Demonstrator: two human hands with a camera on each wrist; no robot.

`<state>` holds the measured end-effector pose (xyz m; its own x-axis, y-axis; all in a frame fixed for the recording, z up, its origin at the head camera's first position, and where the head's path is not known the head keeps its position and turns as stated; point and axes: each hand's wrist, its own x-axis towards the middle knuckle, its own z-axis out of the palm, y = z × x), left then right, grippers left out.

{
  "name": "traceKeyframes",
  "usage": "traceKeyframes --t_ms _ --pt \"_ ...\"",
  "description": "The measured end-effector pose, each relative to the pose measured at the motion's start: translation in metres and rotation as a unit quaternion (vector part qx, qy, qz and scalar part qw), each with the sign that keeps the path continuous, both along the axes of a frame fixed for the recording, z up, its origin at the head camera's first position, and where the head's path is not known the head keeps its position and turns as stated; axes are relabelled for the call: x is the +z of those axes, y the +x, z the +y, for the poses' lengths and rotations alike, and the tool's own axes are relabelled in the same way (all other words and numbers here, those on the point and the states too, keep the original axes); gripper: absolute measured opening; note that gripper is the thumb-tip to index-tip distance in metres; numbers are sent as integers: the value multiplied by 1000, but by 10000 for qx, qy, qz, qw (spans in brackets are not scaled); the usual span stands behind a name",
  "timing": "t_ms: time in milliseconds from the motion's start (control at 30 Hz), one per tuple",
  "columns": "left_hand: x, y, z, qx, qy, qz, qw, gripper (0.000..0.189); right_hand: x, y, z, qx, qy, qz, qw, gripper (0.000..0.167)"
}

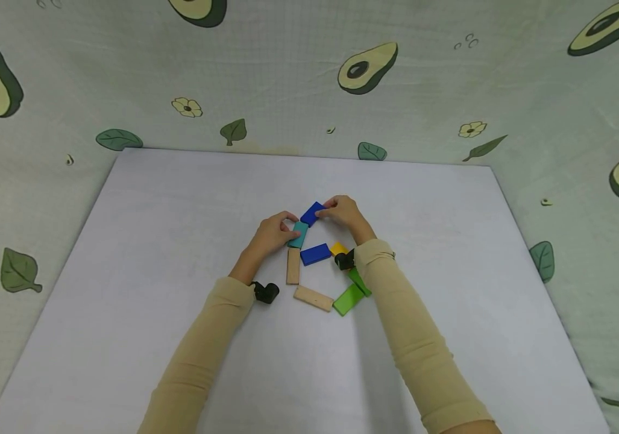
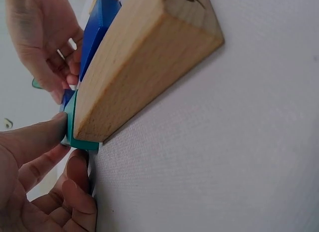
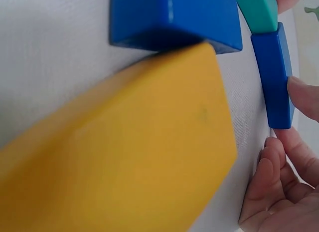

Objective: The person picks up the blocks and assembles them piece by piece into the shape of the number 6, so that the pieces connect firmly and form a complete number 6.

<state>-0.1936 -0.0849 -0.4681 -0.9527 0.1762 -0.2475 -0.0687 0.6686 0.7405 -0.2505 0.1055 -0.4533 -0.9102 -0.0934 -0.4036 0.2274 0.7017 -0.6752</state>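
My left hand point(image 1: 271, 235) pinches a teal rectangular block point(image 1: 301, 228) between thumb and fingers, low at the white surface. Just beyond it, a blue block point(image 1: 311, 213) is held by my right hand point(image 1: 346, 214), thumb on one side and fingers at its far end. In the right wrist view the end of this blue block point(image 3: 271, 75) meets the teal block point(image 3: 261, 12). A natural wood block point(image 1: 293, 266) stands against the near end of the teal one. Beside them lies a second blue block point(image 1: 316, 254), its end close to a yellow block point(image 1: 337, 248).
Another natural wood block point(image 1: 313, 298) lies nearer to me, its end at a light green block point(image 1: 348, 299). A darker green block point(image 1: 360, 283) adjoins that, partly under the right sleeve. The white table point(image 1: 152, 241) meets an avocado-print cloth point(image 1: 287, 90) at the back and sides.
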Motion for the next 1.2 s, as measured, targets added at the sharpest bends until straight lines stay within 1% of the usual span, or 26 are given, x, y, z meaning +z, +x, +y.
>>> traceKeyframes --t_ms 367,567,700,800,933,1100,1200 --pt "-3 -1 1 -68 27 16 10000 38 1 2 -2 -26 17 23 10000 38" --pt "-3 -1 1 -90 -10 25 10000 39 2 2 -2 -25 153 -28 9999 40" --pt "-2 1 0 -66 50 26 10000 40 2 2 1 -16 121 -79 9999 42" --pt "-2 4 -1 -31 126 -12 9999 42 4 3 5 -110 -131 -219 9996 44" --pt "-4 10 -2 8 238 -100 9997 45 9 6 13 -98 -736 -500 9960 46" --pt "-3 22 -4 83 365 -62 9993 47 17 13 25 129 -1335 -790 9878 46" --pt "-3 31 -5 143 440 10 9989 47 23 22 33 270 -1457 -742 9862 47"
